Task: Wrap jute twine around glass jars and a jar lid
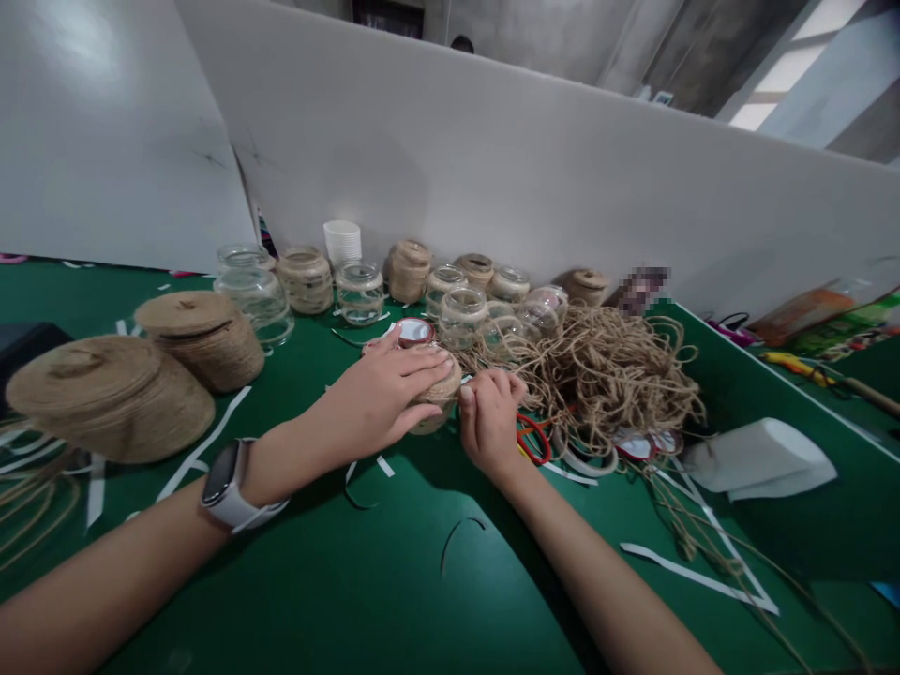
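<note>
A glass jar partly wrapped in twine (440, 389) is on the green table at the centre. My left hand (383, 394), with a smartwatch on the wrist, lies over the jar's left side and top, its fingers wrapped round it. At the jar's right side is my right hand (490, 417), fingers curled in a pinch on the twine. A large tangled heap of twine (619, 375) lies to the right, and some strands reach towards this hand.
Glass jars (362, 292) and twine-wrapped jars stand along the back panel (492, 159). Two large twine-covered pots (112, 398) are at left. Red-handled scissors (535, 439), a tape roll (587, 459), a white roll (766, 459) and white strips lie at right.
</note>
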Motion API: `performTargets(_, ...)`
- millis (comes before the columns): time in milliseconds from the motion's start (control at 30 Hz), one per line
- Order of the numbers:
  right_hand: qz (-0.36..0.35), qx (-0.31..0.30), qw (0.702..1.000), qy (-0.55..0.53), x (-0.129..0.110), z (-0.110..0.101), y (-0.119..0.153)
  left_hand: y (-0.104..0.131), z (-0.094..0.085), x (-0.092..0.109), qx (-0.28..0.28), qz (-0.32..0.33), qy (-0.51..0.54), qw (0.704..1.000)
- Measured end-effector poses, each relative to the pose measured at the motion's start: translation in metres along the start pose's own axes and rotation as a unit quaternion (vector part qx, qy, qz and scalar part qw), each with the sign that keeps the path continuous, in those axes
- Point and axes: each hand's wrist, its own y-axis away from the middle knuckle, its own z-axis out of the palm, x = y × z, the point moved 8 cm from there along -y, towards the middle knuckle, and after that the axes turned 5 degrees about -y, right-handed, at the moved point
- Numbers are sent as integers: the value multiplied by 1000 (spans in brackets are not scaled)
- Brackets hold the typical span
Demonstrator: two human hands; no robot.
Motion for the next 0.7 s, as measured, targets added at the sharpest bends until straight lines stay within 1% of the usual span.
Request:
performTargets(100,-2,-3,1000,2,-1,0,0,-1,-3,0,-9,4,1,1000)
performTargets(267,-10,5,1000,7,-1,-1,0,0,-3,3,-43,32,-17,998)
performTargets(433,-2,12,1000,8,4,-2,0,3,0,-1,-70,18,-13,997)
performTargets(700,4,8,1000,4,5,0,1,1,-6,3,-58,27,0,998)
